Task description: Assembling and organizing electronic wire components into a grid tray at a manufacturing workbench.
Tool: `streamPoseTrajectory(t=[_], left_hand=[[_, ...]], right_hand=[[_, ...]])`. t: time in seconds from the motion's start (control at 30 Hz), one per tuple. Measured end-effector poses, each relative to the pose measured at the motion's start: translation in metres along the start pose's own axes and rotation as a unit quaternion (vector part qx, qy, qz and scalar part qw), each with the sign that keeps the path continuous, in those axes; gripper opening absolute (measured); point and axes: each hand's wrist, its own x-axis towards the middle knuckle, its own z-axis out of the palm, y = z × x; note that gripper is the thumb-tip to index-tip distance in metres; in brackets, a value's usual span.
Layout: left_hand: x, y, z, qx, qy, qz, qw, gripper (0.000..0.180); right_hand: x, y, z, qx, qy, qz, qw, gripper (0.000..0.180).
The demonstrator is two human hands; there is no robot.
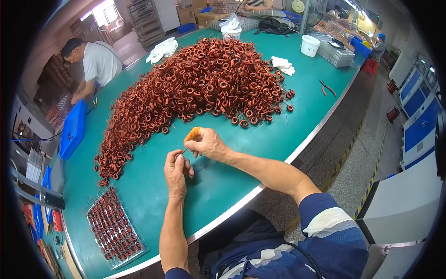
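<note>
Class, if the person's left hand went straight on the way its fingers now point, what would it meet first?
Probably the right hand just above the left hand, then the pile of copper coils; depth is unclear.

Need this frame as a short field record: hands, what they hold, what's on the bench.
left hand: pinches a small copper-wound ring coil, partly hidden
right hand: grips orange-handled tool at the coil
bench: green worktable
pile: large heap of copper-wound ring coils, beyond the hands
tray: clear plastic tray of sorted coils, near left edge
other: red-handled pliers, white plastic tub
</note>
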Motion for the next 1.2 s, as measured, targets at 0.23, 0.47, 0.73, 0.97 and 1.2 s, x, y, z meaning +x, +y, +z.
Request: streamPoseTrajectory(t=[0.23,0.47,0.73,0.97,1.2], left_hand=[[0.0,-0.005,0.006,-0.099,0.024,-0.009,0.995,0.021],[0.004,-0.011,0.0,-0.099,0.091,0.008,0.991,0.019],[0.0,0.0,-0.002,0.277,0.06,0.078,0.956,0.02],[0.001,0.006,-0.016,0.331,-0.038,0.095,0.938,0.021],[-0.003,0.012,-0.025,0.261,-0.051,0.02,0.964,0.022]], right_hand=[[-0.001,0.005,0.003,0.026,0.006,-0.016,1.0,0.02],[-0.001,0.009,0.002,-0.076,0.018,0.068,0.995,0.04],[0.006,0.022,0.002,0.085,-0.074,0.174,0.978,0.023],[0.008,0.02,-0.007,0.142,-0.102,0.247,0.953,0.018],[0.005,0.018,-0.004,0.076,-0.137,0.248,0.956,0.022]])
